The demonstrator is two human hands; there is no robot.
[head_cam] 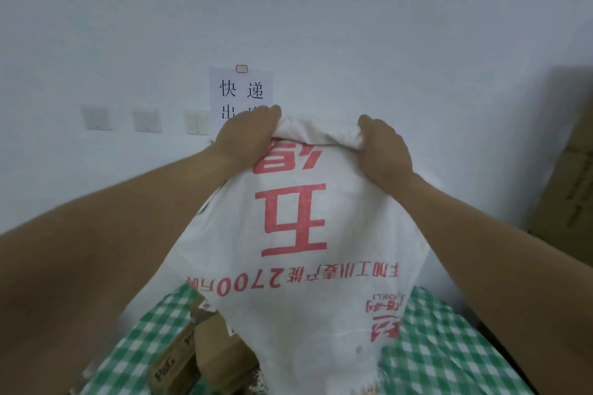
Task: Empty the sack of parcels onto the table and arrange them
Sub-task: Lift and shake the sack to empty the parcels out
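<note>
Sack hangs upside down over the table, its long axis running up and down, closed bottom end bunched at the top and open mouth pointing down at the green-and-white checked cloth. Red printed characters on its white woven face read inverted. The left hand grips the left upper corner, fingers curled round the fabric; the right hand clamps the right upper corner the same way, with a roll of gathered cloth between them. Below the sack's frayed mouth, brown cardboard parcels lie on the table at its left side, touching each other and partly covered by the sack's edge. Whether anything is inside the sack cannot be told. On the wall behind, a paper notice hangs beside three switches. A large cardboard box leans at right.
</note>
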